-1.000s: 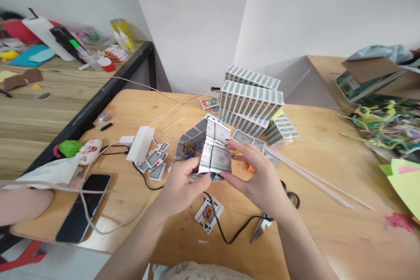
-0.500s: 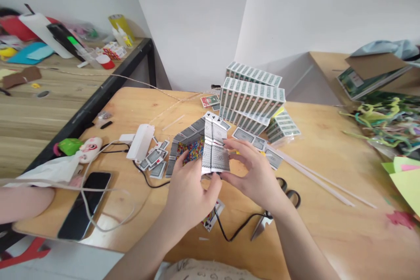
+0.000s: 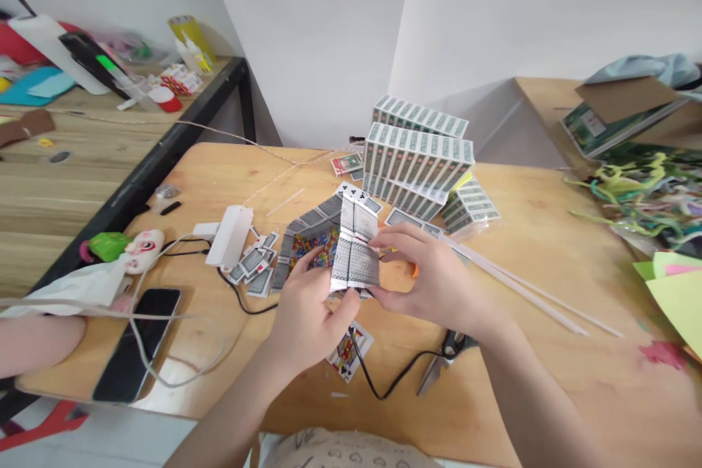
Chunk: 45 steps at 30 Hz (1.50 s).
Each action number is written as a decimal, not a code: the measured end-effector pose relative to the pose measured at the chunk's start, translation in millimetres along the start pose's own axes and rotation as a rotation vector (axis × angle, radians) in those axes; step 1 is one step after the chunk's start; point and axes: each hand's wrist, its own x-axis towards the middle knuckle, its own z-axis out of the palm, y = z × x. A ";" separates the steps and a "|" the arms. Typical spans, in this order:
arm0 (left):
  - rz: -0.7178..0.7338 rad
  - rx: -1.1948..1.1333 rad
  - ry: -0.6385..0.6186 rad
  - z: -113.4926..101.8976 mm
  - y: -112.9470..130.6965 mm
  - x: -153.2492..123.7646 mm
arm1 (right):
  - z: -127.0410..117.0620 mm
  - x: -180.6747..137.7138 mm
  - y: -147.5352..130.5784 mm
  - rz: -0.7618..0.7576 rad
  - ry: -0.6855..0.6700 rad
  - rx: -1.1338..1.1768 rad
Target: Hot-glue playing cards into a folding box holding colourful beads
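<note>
A box-like shape built from folded playing cards (image 3: 355, 259) stands at the table's middle, with small multicoloured beads (image 3: 315, 247) inside it. My left hand (image 3: 307, 311) grips its near wall, fingers over the inside and thumb at the lower front edge. My right hand (image 3: 436, 274) pinches the right edge of the same card panel between thumb and fingers. Under my hands lie a face card (image 3: 351, 355) and a black cord (image 3: 378, 389). Scissors (image 3: 439, 365) lie by my right wrist, which partly hides their handles. An orange object (image 3: 414, 270) shows behind my right fingers.
Stacked card boxes (image 3: 417, 153) stand behind. Loose cards (image 3: 255, 263), a white power strip (image 3: 230, 238) and a phone (image 3: 137, 344) lie to the left. Long white strips (image 3: 521, 289) lie right. Another person's arm (image 3: 41, 347) rests at the left edge.
The view has shifted slightly. Both hands keep their grip on the card box. My right wrist has moved right and now covers more of the scissors' handles.
</note>
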 end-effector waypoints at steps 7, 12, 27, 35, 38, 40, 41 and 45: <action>0.065 -0.041 -0.017 0.7 -6.1 -0.9 | -2.3 7.9 -9.7 -0.019 -0.080 -0.253; 0.053 -0.060 -0.027 1.2 -7.5 -0.8 | -0.7 11.1 -13.9 -0.050 -0.090 -0.280; 0.070 -0.107 -0.073 3.6 -6.1 0.0 | 8.1 8.6 -2.3 -0.086 -0.047 -0.289; 0.095 -0.108 -0.075 5.3 -7.3 -1.9 | 10.6 7.6 -0.1 -0.096 -0.034 -0.316; 0.085 -0.113 -0.072 3.4 -7.5 -2.1 | 10.5 8.3 -0.6 -0.099 -0.044 -0.316; 0.084 -0.113 -0.071 2.1 -7.8 -2.0 | 11.0 8.5 -2.1 -0.108 -0.048 -0.324; 0.083 -0.112 -0.071 1.7 -8.0 -2.0 | 11.4 8.6 -3.0 -0.112 -0.046 -0.328; 0.061 -0.102 -0.078 0.6 -8.6 -1.9 | 11.5 8.7 -6.2 -0.115 -0.035 -0.330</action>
